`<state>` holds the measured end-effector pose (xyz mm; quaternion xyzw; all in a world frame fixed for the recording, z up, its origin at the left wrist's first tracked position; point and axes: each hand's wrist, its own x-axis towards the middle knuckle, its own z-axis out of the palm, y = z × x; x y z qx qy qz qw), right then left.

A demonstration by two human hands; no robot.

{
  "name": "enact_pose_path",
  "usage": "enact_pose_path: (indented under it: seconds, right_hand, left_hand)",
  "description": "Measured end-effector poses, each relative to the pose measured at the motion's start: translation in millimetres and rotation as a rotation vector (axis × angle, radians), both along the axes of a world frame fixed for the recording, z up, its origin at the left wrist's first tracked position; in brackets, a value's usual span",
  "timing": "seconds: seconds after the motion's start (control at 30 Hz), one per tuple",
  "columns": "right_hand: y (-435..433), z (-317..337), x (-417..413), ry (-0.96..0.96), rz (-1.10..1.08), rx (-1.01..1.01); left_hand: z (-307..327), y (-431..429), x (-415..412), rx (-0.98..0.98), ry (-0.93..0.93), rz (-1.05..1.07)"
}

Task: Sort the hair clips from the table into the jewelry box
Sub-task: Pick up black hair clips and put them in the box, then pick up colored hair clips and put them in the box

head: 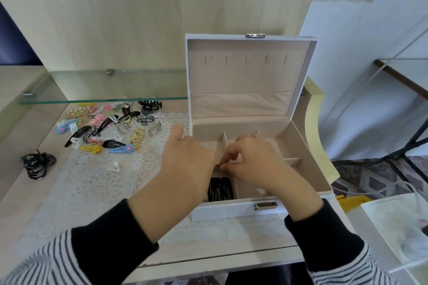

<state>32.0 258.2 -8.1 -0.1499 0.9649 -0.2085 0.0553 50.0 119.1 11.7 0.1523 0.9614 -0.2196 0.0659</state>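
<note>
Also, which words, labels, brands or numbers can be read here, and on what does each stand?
None can be read.
The jewelry box, its metal clasp and the hair clips show no letters or numbers.
A pale mark on the black claw clip is too small to tell.

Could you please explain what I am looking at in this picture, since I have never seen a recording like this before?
There is no machine here: a person wears one camera on the head, looking down at their own two hands. The left hand and right hand reach into an open white jewelry box. Black hair clips already lie in its near left compartment. A mixed pile of hair clips waits on the lace mat. Whether the hands hold anything is hidden.
</note>
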Motion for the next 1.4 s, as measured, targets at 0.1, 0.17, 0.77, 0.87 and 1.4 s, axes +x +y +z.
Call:
enact_pose_path:
  seconds: [0.1, 0.17, 0.77, 0.87, 1.4]
  right_hand:
    - [0, -1, 0, 0.001, -0.007, -0.012]
    - [-1, -1, 0, 0.005, -0.01, -0.017]
    - [-20, 5, 1, 0.069, -0.055, -0.313]
    - [-40, 7, 3, 0.146, -0.096, -0.452]
    - [-176, -15, 12, 0.52, -0.04, -0.582]
  left_hand:
    - [1, 1, 2, 0.016, -0.006, 0.013]
    - [1, 2, 3, 0.014, -0.005, 0.024]
    - [-5, -49, 20, 0.951, 0.524, -0.017]
    - [-22, -74, 16, 1.021, 0.703, -0.013]
    - [-93, -199, -2, 0.92, 0.743, 0.413]
